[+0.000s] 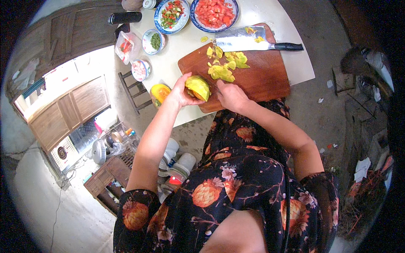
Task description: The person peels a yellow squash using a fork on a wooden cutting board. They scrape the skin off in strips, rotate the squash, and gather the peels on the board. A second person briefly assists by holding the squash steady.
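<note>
The white tabletop [168,63] spreads ahead of both grips, carrying one brown wooden cutting board [265,76], which lies ahead of and to the right of the left grip [180,93]. Beyond the right grip [233,98], a broad cleaver [234,41] lies across the board's far part, black handle rightward. Farther ahead stand a blue-rimmed plate of diced tomato [211,30] and a patterned plate of chopped peppers [158,17].

The partly peeled pumpkin piece [200,87] is in the left grip, which is clamped on it; a cut pumpkin piece [160,93] sits just left of that grip. The right grip's fingers look curled, with a thin dark sliver at their tips; I cannot tell what they close on. Pumpkin peel scraps [223,71] lie ahead of it.

The damp-looking flesh could make the held piece slip or roll; should that sliver be a blade, a slip might nick the left fingers. The cut piece, close to the tabletop's near edge, could fall if the left forearm bumps it.

Counted: one board, one cleaver, two plates, two pumpkin pieces, two small bowls [146,42] ahead-left of the left grip; the overlapping scraps defy an exact count.
</note>
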{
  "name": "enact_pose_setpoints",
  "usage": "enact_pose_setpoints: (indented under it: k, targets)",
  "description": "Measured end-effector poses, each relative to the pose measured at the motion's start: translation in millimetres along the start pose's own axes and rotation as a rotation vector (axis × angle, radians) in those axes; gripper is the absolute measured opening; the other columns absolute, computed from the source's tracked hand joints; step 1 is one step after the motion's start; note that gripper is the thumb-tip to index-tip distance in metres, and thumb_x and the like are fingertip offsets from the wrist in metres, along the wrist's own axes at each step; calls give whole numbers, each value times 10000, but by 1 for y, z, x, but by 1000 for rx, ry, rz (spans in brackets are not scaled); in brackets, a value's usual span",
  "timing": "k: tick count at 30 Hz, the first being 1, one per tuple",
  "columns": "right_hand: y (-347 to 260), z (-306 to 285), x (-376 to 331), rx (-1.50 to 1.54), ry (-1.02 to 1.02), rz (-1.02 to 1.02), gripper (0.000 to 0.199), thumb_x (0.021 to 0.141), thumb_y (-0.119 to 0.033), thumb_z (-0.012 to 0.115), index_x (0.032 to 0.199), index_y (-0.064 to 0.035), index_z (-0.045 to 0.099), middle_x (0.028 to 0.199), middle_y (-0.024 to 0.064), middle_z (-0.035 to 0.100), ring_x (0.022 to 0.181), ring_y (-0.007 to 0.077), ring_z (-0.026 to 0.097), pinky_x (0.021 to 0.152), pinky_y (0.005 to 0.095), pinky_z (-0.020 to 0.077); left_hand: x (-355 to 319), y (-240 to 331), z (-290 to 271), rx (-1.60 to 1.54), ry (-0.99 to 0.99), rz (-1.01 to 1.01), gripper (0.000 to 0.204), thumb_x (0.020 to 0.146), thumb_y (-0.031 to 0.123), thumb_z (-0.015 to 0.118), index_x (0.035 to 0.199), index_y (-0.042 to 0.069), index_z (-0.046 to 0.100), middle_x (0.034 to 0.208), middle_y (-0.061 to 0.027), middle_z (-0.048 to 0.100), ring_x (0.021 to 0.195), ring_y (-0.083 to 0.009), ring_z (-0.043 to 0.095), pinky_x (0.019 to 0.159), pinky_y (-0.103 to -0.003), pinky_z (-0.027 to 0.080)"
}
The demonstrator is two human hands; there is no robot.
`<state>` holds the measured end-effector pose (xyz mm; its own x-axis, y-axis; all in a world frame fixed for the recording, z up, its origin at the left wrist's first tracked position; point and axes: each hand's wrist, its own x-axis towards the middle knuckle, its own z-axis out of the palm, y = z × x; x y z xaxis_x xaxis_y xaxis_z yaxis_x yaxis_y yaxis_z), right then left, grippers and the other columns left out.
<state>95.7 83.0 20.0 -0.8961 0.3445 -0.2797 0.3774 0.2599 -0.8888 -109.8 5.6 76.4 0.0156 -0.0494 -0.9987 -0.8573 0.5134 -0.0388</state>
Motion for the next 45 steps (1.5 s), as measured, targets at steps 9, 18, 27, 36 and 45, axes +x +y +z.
enact_pose_setpoints:
  k: [9, 18, 27, 36, 45]
  targets:
    - [-40, -48, -43, -219, 181, -467, 209, 747, -94, 584, 927, -54, 485, 830, 111, 541, 719, 285, 635, 563, 390, 541, 10, -57, -34, -519, -362, 394, 606, 892, 507, 466, 1320, 78, 488, 1294, -190, 549, 1176, -389, 523, 1026, -566, 395]
    - [-48, -44, -44, -266, 242, -551, 386, 660, -47, 650, 1029, -20, 539, 798, 97, 526, 703, 262, 606, 580, 366, 510, 2, -91, 14, -737, -734, 595, 680, 822, 544, 534, 1236, 6, 491, 1207, -256, 516, 1108, -416, 503, 1010, -560, 400]
    - [-60, -54, -45, -346, 290, -615, 146, 746, -92, 576, 870, -62, 506, 761, 80, 546, 667, 246, 620, 538, 370, 518, 12, -107, 15, -938, -713, 595, 732, 800, 558, 568, 1276, 17, 438, 1236, -247, 493, 1120, -406, 498, 1012, -534, 422]
    - [-34, -53, -34, -262, 186, -677, 340, 633, -95, 670, 911, -85, 475, 731, 101, 576, 659, 315, 622, 537, 419, 500, -19, -119, 27, -848, -674, 611, 560, 884, 495, 455, 1149, 21, 592, 1078, -192, 640, 984, -379, 608, 902, -512, 495]
    - [-6, -35, -28, -247, 223, -492, 284, 711, -109, 673, 885, -87, 450, 727, 117, 596, 660, 354, 623, 542, 440, 500, 0, -126, 29, -1060, -441, 505, 652, 784, 524, 583, 1253, 73, 548, 1285, -166, 547, 1184, -360, 505, 1081, -572, 334]
